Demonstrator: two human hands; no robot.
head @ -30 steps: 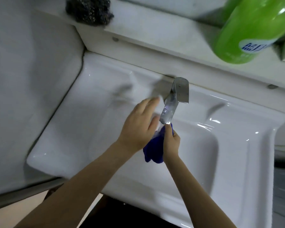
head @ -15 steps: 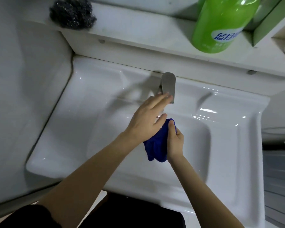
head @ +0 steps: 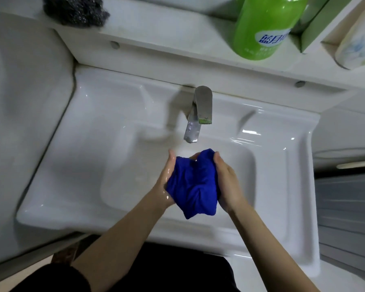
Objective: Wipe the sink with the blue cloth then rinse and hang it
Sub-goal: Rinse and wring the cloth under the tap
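The blue cloth [head: 193,183] is bunched up between both my hands over the basin of the white sink [head: 76,165], just below the spout of the metal faucet [head: 198,114]. My left hand [head: 165,182], wet and shiny, grips the cloth's left side. My right hand [head: 227,182] grips its right side. Part of the cloth hangs down below my palms. I cannot tell whether water runs from the spout.
A white shelf [head: 156,32] runs behind the sink with a dark steel scourer [head: 76,11] at its left, a green bottle [head: 263,26] and a pale container [head: 356,39] at its right. A white wall panel [head: 19,102] borders the sink's left side.
My left hand has come off the faucet handle and down onto the cloth. Both hands now hold the cloth, which has spread wider and sits lower over the basin.
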